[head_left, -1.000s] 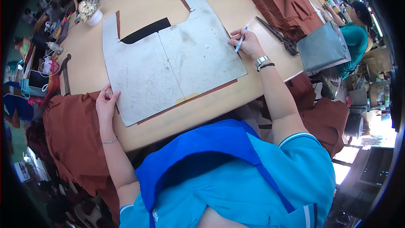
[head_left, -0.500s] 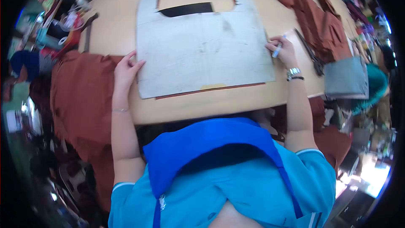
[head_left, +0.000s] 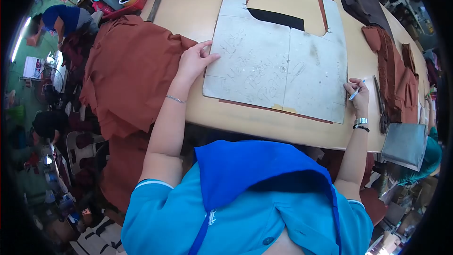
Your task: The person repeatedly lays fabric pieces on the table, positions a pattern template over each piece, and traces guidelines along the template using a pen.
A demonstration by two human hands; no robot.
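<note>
Pen (head_left: 353, 96) is pinched by the nearly closed right hand (head_left: 360, 100) at the grey sheet's (head_left: 273, 63) four o'clock edge; flat on the counter (head_left: 193, 7), the sheet is touched at nine by the half-open left hand (head_left: 194, 62), beside brown cloth (head_left: 137, 75).

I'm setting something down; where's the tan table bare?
Bare: between the dark hammer and flat grey template, beyond the left hand; also a strip between template and the tan table's near edge. Crowded: right of the right hand, long dark scissors and rust-brown fabric.
</note>
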